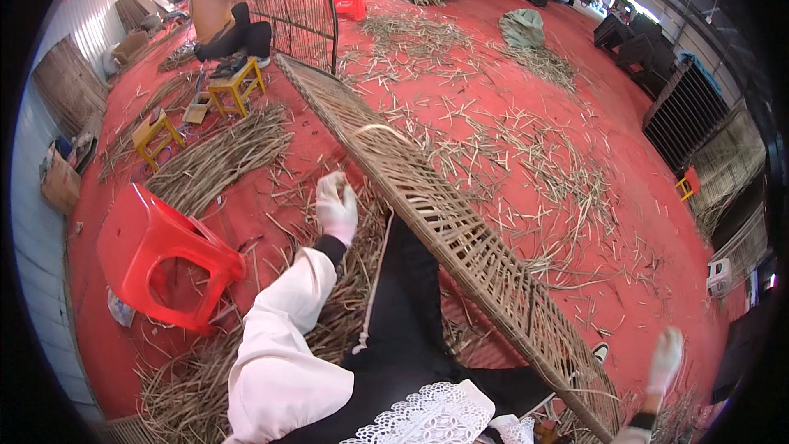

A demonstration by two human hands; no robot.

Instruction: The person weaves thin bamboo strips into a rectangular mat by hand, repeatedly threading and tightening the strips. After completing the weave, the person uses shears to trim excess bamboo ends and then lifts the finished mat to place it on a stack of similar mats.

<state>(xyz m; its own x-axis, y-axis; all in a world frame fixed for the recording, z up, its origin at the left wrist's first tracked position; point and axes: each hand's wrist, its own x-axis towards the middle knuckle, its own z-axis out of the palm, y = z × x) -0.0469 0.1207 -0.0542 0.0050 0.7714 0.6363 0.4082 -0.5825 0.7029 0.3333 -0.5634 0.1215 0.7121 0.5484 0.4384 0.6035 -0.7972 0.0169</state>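
A long framed panel woven from brown strips (460, 226) stands tilted on its edge across my legs, running from the upper left to the lower right. On its left side is my left hand (337, 212), in a white glove, held apart from the panel with its fingers curled together; whatever they may pinch is too small to make out. Beyond the panel's near end, at the lower right, my right hand (664, 359) is raised in a white glove. It is smeared by motion, so its fingers do not show clearly. A pale strip (386, 131) arches above the weave.
Piles of loose strips (189, 382) lie beside my legs, and a bundle (226, 152) lies farther left. A red plastic stool (160, 259) is tipped over at left. Scraps litter the red floor (567, 74). At the back left, a seated person (220, 4) holds another panel (296, 20).
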